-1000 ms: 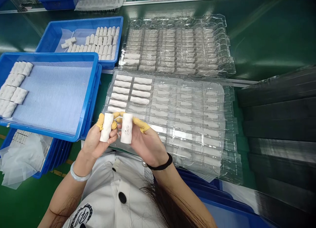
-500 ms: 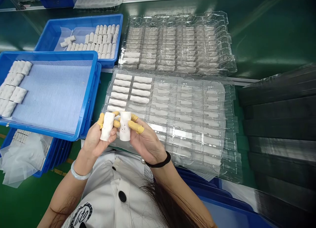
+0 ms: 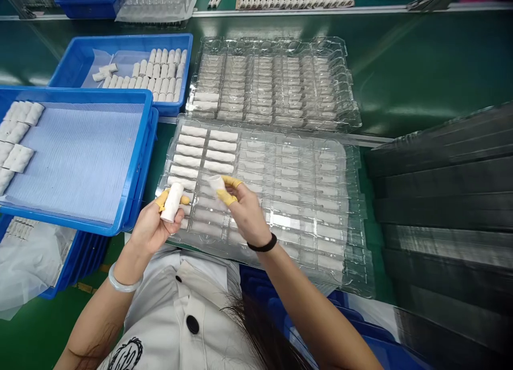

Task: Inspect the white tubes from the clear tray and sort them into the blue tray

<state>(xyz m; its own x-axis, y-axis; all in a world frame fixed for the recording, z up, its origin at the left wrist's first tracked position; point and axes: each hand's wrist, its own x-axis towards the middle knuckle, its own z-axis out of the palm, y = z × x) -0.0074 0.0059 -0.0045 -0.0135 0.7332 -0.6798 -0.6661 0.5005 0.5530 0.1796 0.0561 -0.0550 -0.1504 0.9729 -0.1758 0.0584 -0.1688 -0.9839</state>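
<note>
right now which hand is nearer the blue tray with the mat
Left hand, just right of the blue tray; the right hand is farther off, over the clear tray.

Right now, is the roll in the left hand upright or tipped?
Tipped slightly: the roll stands almost on end in the left hand, its top leaning right.

Above the white shirt (image 3: 160, 316) with its black button (image 3: 193, 324), yellow finger cots (image 3: 227, 198) show, with a pale bangle (image 3: 125, 282) on the left wrist (image 3: 134, 257) and a black band (image 3: 262, 245) on the right.
</note>
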